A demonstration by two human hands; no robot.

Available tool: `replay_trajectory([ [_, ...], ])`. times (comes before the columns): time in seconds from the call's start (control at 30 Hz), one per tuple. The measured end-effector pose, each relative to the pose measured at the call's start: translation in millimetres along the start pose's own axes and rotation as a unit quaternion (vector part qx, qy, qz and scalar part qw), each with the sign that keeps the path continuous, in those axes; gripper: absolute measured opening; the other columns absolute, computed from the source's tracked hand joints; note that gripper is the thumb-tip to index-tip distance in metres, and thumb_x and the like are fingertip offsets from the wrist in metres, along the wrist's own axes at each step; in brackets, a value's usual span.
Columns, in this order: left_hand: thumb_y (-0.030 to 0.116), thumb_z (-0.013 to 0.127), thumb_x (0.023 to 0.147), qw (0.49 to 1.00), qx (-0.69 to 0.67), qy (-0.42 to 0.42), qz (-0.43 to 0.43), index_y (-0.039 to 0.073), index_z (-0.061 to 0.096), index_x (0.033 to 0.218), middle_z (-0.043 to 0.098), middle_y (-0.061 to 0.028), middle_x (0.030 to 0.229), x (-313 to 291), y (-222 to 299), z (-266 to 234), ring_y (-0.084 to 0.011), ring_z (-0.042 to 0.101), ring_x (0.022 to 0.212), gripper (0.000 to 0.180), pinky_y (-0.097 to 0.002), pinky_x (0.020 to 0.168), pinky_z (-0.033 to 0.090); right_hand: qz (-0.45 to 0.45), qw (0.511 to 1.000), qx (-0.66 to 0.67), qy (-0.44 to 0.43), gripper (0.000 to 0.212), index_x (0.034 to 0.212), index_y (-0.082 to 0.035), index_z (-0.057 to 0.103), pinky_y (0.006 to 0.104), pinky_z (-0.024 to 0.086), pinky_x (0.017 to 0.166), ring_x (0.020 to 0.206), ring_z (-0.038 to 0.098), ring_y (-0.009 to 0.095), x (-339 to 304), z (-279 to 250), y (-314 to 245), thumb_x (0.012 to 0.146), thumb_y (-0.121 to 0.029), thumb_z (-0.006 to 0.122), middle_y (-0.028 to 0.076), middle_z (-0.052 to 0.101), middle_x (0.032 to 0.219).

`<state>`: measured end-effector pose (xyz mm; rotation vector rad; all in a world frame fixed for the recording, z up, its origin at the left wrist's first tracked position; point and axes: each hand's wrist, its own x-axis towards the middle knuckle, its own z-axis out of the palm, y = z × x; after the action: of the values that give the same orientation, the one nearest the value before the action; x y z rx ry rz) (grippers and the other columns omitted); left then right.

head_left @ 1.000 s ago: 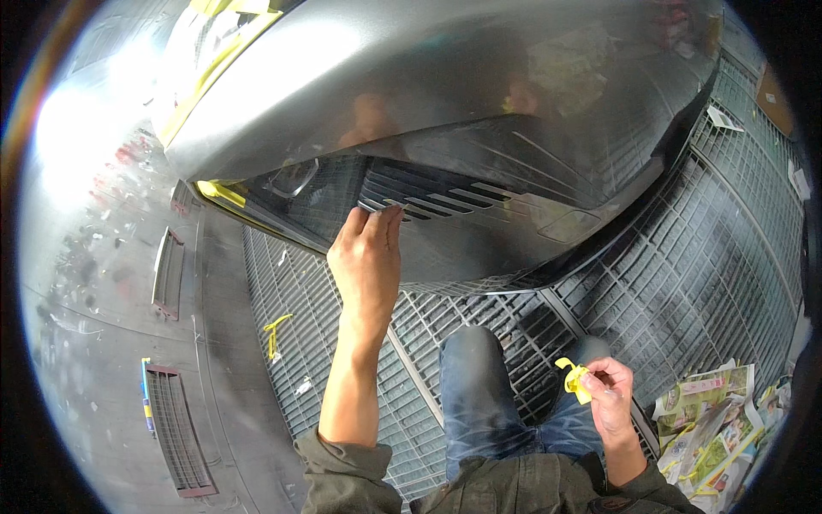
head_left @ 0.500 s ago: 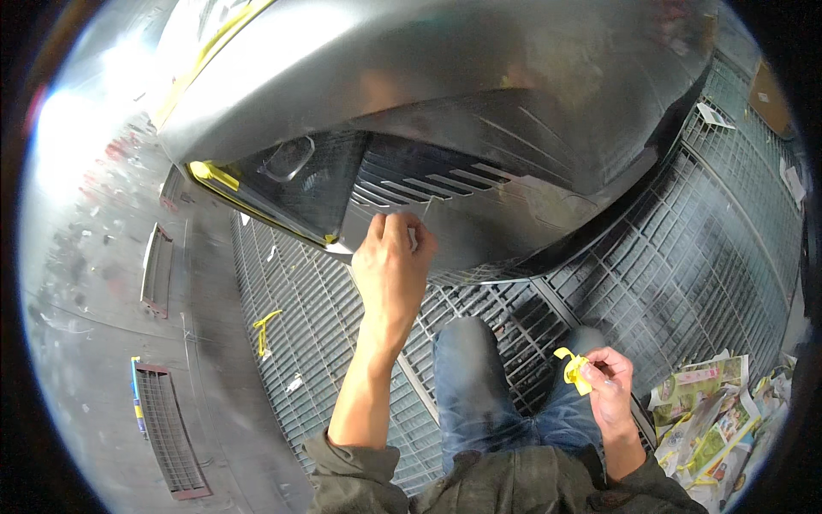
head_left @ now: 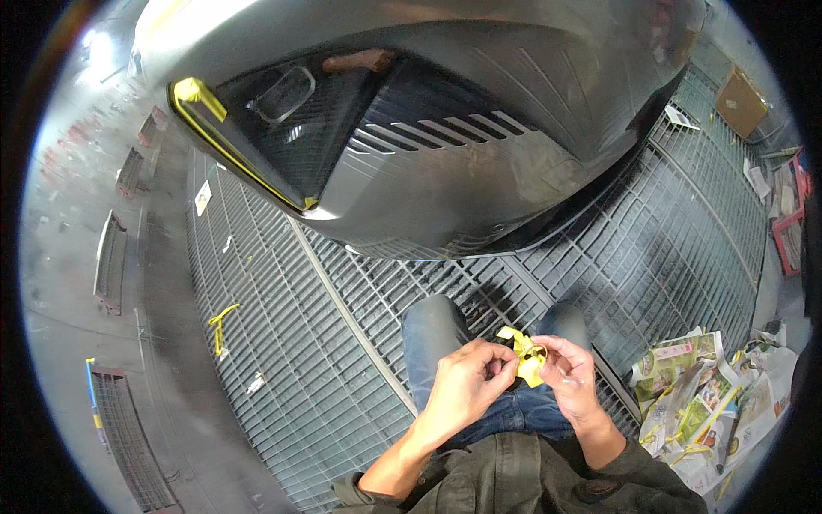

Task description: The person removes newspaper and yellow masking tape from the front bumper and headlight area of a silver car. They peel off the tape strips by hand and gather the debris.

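A crumpled wad of yellow masking tape [head_left: 529, 364] is between my hands, above my knees. My right hand [head_left: 572, 377] pinches it from the right, fingers curled round it. From the left, my left hand [head_left: 475, 377] has its fingertips pressed together at the wad's edge. In front of me is the grey front end of a car [head_left: 394, 197], with a dark headlight [head_left: 287, 128] and a row of slots beside it. Yellow masking tape [head_left: 244, 154] still lines the headlight's outer edge, with a thicker folded piece at its far left end.
Metal floor grating [head_left: 308, 343] lies beneath me. A yellow tape scrap [head_left: 221, 330] rests on it at left. Crumpled printed paper and plastic [head_left: 706, 394] are heaped at right. A cardboard box [head_left: 741, 101] stands far right. Vents [head_left: 133, 437] line the grey wall at left.
My left hand has left the car's front below the headlight and come down to the tape wad. My right hand has moved left and slightly up with the wad. The view has shifted.
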<state>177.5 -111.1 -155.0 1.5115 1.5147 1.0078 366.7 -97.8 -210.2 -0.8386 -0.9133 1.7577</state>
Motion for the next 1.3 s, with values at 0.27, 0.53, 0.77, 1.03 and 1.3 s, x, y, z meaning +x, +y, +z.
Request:
replay_trajectory([
  [0.27, 0.013, 0.078, 0.083, 0.995, -0.088, -0.035, -0.043, 0.002, 0.076, 0.092, 0.066, -0.0041, 0.071, -24, -39, -32, -0.0082, 0.058, 0.062, 0.015, -0.0252, 0.057, 0.048, 0.025, 1.000, -0.013, -0.008, 0.008, 0.100, 0.001, 0.066, 0.0262, 0.051, 0.068, 0.077, 0.064, 0.014, -5, 34, 13, 0.092, -0.001, 0.065, 0.009, 0.069, 0.093],
  [0.53, 0.015, 0.080, 0.085, 0.964, -0.245, 0.033, -0.099, 0.002, 0.078, 0.090, 0.068, -0.0003, 0.075, -18, -76, -67, -0.0056, 0.056, 0.066, 0.014, -0.0232, 0.061, 0.045, -0.004, 0.986, 0.164, 0.041, 0.011, 0.098, -0.004, 0.061, 0.0354, 0.056, 0.071, 0.084, 0.066, 0.020, -3, 46, -11, 0.089, -0.005, 0.066, 0.008, 0.065, 0.099],
  [0.77, 0.017, 0.080, 0.084, 0.934, -0.080, 0.347, 0.006, 0.000, 0.075, 0.083, 0.067, -0.0070, 0.070, 14, -77, -141, -0.0113, 0.059, 0.063, 0.017, -0.0262, 0.059, 0.047, -0.013, 0.998, 0.023, 0.059, 0.008, 0.094, 0.002, 0.062, 0.0329, 0.058, 0.067, 0.074, 0.066, 0.019, 1, 48, -7, 0.087, -0.001, 0.062, 0.011, 0.066, 0.089],
  [1.03, 0.017, 0.079, 0.083, 0.864, 0.025, 0.479, 0.150, 0.001, 0.077, 0.093, 0.065, -0.0089, 0.070, 83, -14, -212, -0.0139, 0.060, 0.061, 0.019, -0.0289, 0.058, 0.047, -0.012, 1.000, -0.021, 0.005, 0.009, 0.091, 0.003, 0.064, 0.0321, 0.055, 0.071, 0.076, 0.066, 0.019, 8, 58, -4, 0.085, -0.003, 0.066, 0.012, 0.067, 0.089],
  [1.3, 0.016, 0.078, 0.083, 0.801, 0.019, 0.575, 0.165, 0.004, 0.077, 0.101, 0.058, -0.0071, 0.067, 150, 27, -232, -0.0159, 0.054, 0.058, 0.021, -0.0322, 0.058, 0.045, 0.001, 0.999, -0.043, 0.014, 0.006, 0.089, 0.002, 0.065, 0.0325, 0.056, 0.071, 0.075, 0.067, 0.020, 4, 53, -5, 0.085, -0.002, 0.065, 0.011, 0.068, 0.089],
])
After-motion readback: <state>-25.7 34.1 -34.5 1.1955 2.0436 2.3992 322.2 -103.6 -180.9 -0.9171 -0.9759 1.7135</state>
